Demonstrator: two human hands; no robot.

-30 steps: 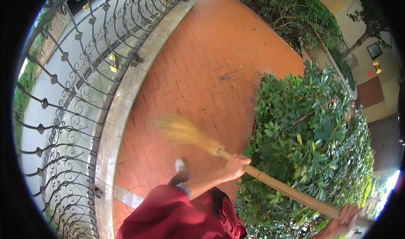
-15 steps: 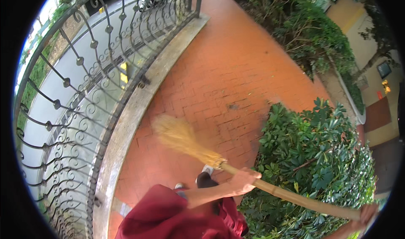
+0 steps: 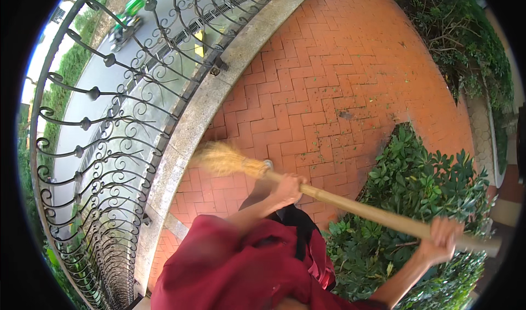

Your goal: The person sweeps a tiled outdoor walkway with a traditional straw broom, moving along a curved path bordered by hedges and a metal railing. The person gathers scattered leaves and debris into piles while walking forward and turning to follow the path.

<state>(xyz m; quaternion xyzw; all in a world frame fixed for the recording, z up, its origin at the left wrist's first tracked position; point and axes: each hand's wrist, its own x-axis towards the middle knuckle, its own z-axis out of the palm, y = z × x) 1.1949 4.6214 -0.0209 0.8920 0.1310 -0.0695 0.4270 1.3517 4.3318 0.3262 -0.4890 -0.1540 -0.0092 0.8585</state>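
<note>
A straw broom with a long bamboo handle (image 3: 361, 207) lies slantwise across my front. Its yellow bristles (image 3: 227, 159) are smeared by motion and point left, beside the stone curb; whether they touch the bricks I cannot tell. My left hand (image 3: 289, 190) is closed round the handle just above the bristles. Farther up, close to the handle's end on the right, my right hand (image 3: 442, 237) is wrapped round it too. Small green bits of leaf are scattered over the red brick paving (image 3: 296, 107) ahead.
On the left, a wrought-iron railing (image 3: 118, 115) stands on a stone curb (image 3: 181, 135), with a road (image 3: 90, 80) beyond. A leafy bush (image 3: 419, 200) grows at the right, under the broom handle. More shrubs (image 3: 457, 25) line the far right. A green-topped vehicle (image 3: 131, 11) is on the road.
The bristles have swung toward the curb and nearer to me. Both hands have shifted up and left in view, still on the handle. My view has turned, showing more railing.
</note>
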